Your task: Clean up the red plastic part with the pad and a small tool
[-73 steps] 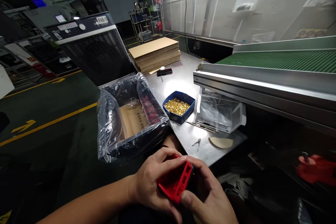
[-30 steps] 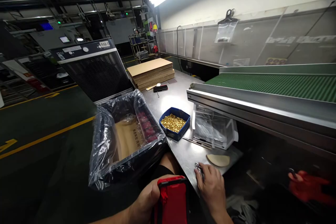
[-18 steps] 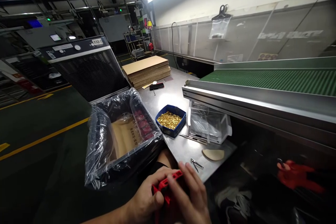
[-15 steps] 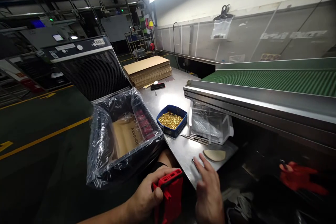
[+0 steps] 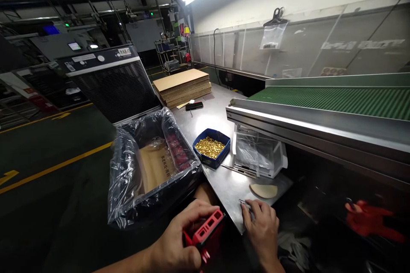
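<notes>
My left hand (image 5: 177, 236) is closed around a red plastic housing (image 5: 208, 230) with rectangular openings in its end face, now tilted. On the near corner of the metal table, my right hand (image 5: 262, 226) has its fingers curled down over a small shiny metal tool (image 5: 243, 203); only the tip shows and the rest is under the fingers. Just beyond that hand lies a beige half-round pad (image 5: 263, 190). A blue bin (image 5: 211, 162) full of small brass-coloured parts (image 5: 209, 147) stands farther back, with thin metal rods (image 5: 238, 170) beside it.
To the left is a crate lined with clear plastic (image 5: 123, 196), holding cardboard and red parts. Flat cardboard sheets (image 5: 182, 87) and a phone (image 5: 194, 106) lie at the back. The green conveyor (image 5: 336, 100) overhangs a clear-bagged tray (image 5: 256, 153) on the right. Red parts (image 5: 368, 219) sit low right.
My right hand has come down onto the table and closed over the small metal tool. My left hand has tilted the red housing, turning its end face more toward me.
</notes>
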Motion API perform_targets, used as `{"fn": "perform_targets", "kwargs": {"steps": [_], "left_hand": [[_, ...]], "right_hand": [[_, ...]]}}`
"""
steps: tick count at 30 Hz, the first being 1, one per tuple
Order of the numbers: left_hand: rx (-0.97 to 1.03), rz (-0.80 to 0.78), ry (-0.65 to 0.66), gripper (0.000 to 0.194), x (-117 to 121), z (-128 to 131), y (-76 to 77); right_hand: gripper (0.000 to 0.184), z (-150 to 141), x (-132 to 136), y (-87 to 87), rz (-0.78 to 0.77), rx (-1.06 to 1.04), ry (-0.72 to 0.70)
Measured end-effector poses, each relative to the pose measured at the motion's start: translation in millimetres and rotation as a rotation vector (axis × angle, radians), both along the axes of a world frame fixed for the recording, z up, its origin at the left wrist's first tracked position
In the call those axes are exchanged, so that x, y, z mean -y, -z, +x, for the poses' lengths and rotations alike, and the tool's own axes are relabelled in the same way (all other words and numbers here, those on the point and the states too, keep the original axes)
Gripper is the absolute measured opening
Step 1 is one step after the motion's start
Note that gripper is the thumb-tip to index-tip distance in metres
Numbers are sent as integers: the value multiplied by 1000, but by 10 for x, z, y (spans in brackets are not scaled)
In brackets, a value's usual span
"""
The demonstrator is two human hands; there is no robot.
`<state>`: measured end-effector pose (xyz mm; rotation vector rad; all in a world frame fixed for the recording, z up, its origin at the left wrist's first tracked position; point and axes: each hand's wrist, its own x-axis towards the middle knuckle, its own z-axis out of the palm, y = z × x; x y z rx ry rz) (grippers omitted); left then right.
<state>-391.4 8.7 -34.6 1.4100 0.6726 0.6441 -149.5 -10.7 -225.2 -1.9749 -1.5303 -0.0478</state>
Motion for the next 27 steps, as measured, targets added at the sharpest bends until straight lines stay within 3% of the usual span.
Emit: {"fn": "perform_targets", "kwargs": {"steps": [5,10,15,20,27], "left_hand": [[43,285,28,103,-23,-23,79],[-36,513,98,106,-44,-27,30],[-67,570,134,104,-61,-45,13],[-68,589,137,97,-51,-42,30],[-43,538,136,98,0,-23,1]], "right_hand": [[56,66,20,-45,-67,-137,-38],[52,104,53,-226,-72,-404,-60],[48,35,246,-653,-132,-800,-33],[41,-98,457,-1096,-57,-1132,-44],[23,-149,495,-1337,172,-1133,-264]]}}
